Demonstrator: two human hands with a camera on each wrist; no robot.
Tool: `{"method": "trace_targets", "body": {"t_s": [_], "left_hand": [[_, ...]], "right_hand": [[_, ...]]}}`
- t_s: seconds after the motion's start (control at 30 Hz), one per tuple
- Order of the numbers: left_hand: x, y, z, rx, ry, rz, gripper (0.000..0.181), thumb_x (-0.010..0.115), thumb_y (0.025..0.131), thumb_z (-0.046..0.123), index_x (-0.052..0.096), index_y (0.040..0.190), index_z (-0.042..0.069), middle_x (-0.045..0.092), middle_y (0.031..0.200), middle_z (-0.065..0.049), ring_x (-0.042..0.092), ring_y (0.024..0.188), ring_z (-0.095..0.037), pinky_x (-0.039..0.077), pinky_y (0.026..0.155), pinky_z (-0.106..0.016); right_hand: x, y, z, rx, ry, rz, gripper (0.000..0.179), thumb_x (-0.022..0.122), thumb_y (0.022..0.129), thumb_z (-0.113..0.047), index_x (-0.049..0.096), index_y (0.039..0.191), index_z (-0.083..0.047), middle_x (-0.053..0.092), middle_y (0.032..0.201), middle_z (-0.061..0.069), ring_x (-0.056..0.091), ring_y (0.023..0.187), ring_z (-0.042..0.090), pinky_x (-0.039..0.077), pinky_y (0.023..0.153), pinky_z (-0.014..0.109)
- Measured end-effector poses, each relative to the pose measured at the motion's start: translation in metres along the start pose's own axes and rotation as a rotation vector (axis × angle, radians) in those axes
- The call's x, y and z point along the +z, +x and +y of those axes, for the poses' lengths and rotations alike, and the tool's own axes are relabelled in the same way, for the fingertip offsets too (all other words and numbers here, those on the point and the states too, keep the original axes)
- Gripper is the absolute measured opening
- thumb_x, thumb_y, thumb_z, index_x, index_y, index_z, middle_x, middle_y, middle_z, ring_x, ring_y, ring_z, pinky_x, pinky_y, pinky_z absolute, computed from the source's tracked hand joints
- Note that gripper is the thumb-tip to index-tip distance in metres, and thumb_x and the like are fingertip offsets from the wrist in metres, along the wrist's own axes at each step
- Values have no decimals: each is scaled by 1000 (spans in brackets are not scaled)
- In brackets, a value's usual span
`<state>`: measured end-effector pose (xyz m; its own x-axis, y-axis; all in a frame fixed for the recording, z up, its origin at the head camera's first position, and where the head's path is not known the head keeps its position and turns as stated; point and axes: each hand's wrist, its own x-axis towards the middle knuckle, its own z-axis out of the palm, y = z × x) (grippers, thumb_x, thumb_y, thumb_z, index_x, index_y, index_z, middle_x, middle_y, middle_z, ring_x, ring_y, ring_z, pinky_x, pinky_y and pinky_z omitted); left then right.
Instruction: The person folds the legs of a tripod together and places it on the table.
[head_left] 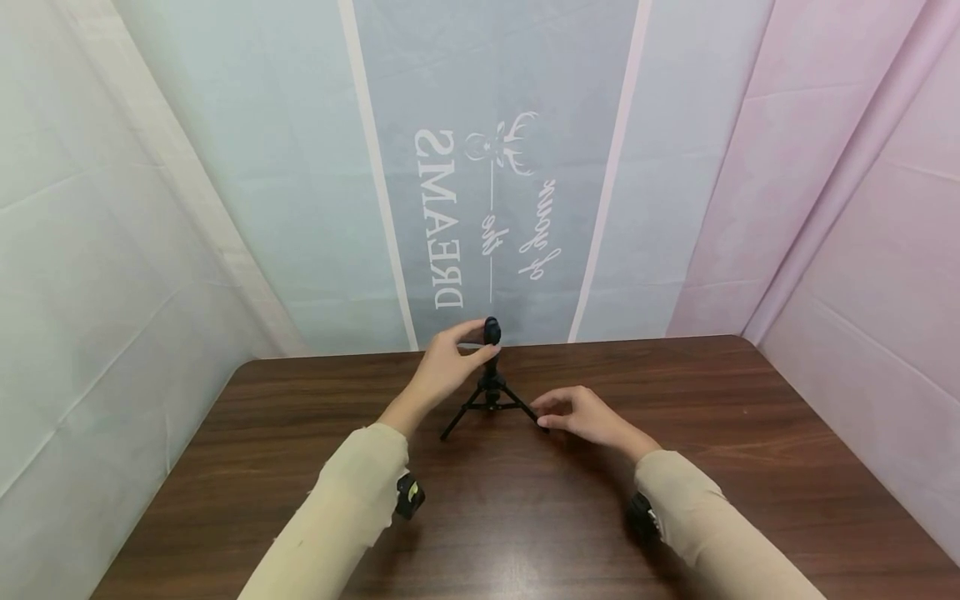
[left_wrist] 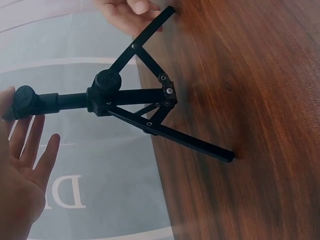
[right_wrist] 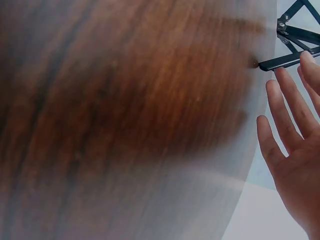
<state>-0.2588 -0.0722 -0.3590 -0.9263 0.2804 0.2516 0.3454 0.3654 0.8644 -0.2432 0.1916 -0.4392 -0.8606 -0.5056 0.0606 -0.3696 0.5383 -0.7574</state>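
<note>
A small black tripod (left_wrist: 132, 97) stands on the table with its legs spread and its post upright. My left hand (head_left: 448, 367) holds the top of the post, thumb on the near side and fingers behind it. Beside it in the left wrist view is a round knob (left_wrist: 24, 97), with another knob (left_wrist: 107, 80) lower, where the legs join. My right hand (head_left: 581, 417) has its thumb and fingertips round the lower part of the right leg (right_wrist: 282, 61). The right wrist view shows its other fingers spread loosely below the leg.
The brown wood-grain table (head_left: 495, 508) reaches back to a grey cloth (head_left: 517, 50) with mirrored white lettering. Pale cloth walls (head_left: 112, 275) enclose both sides. A black wrist device (head_left: 409, 496) sits under the left sleeve, another (head_left: 642, 517) under the right.
</note>
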Motion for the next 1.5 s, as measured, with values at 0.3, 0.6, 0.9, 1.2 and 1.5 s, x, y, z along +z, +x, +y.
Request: {"method": "trace_targets", "body": {"t_s": [0.3,0.6,0.9,1.2,1.5], "left_hand": [[-1,9,2,-10,31,-31,38,70,95,27,65,131,17,69,112,3,67,101,-16,55,86,-35],[0,8,4,33,151,-32,32,65,98,26,66,128,16,72,108,4,67,103,-15,53,90,-40],[6,4,7,36,210,3,32,62,100,24,62,131,14,72,114,-5,68,105,-21,54,89,-41],[19,-2,3,45,221,129,36,58,103,22,59,136,9,68,123,-11,65,112,-26,53,91,-42],[23,-4,3,13,217,146,38,56,104,23,57,139,9,64,129,-14,64,112,-29,52,88,-41]], "right_hand": [[1,10,8,-20,-18,-71,26,78,86,-9,73,111,-2,71,97,3,65,84,16,55,71,30],[3,14,9,-62,-53,-98,25,80,83,-5,73,106,1,67,87,-3,61,77,11,54,68,29],[5,20,5,8,-98,-105,17,80,80,-3,75,96,-6,66,84,-4,60,76,11,52,68,27],[8,19,4,8,-94,-100,15,79,81,-1,74,93,-8,66,80,-6,60,74,9,52,67,26],[8,18,5,-30,-122,-81,15,80,80,-2,75,93,-8,66,81,-6,60,73,8,53,67,25]]}}
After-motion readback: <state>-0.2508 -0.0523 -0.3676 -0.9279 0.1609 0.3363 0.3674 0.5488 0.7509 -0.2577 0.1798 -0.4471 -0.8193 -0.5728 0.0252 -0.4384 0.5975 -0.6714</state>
